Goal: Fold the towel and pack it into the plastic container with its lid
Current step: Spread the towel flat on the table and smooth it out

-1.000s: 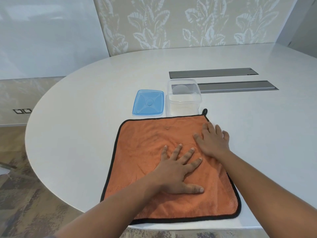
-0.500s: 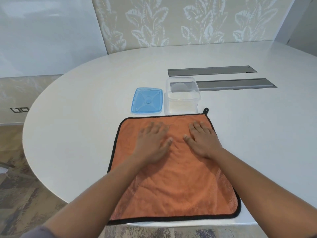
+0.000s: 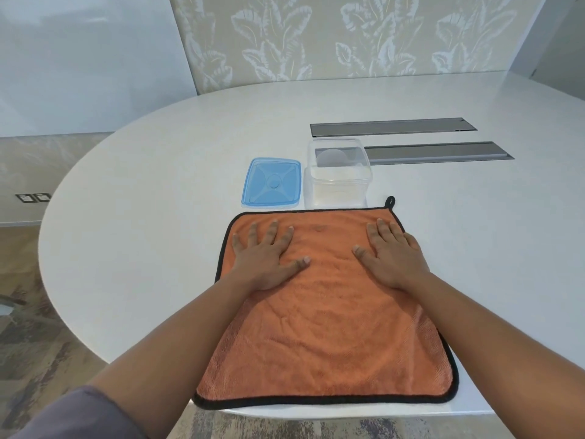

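head view, looking down at a white oval table. an orange towel with black edging lies spread flat and unfolded, its near edge at the table's rim. my left hand presses palm-down on the far left part of the towel, fingers spread apart and flat, holding nothing. my right hand presses the far right part the same way, fingers laid flat and slightly apart, gripping nothing. a small black hanging loop pokes out at the towel's far right corner. just beyond the far edge stands the clear plastic container, open and apparently empty, with the blue lid lying flat on the table beside it to the left.

what could go wrong, as i judge it: the near edge sits right at the table rim, so a pull toward me could drag the cloth off the edge. a fold pushed away from me could nudge the light container or the lid, since both sit close to the far hem. soft pile may also bunch under my palms and give an uneven fold.

compared with half a second ago, both hands have slid outward from the middle toward the far corners, smoothing the cloth; the towel, container and lid have not shifted.
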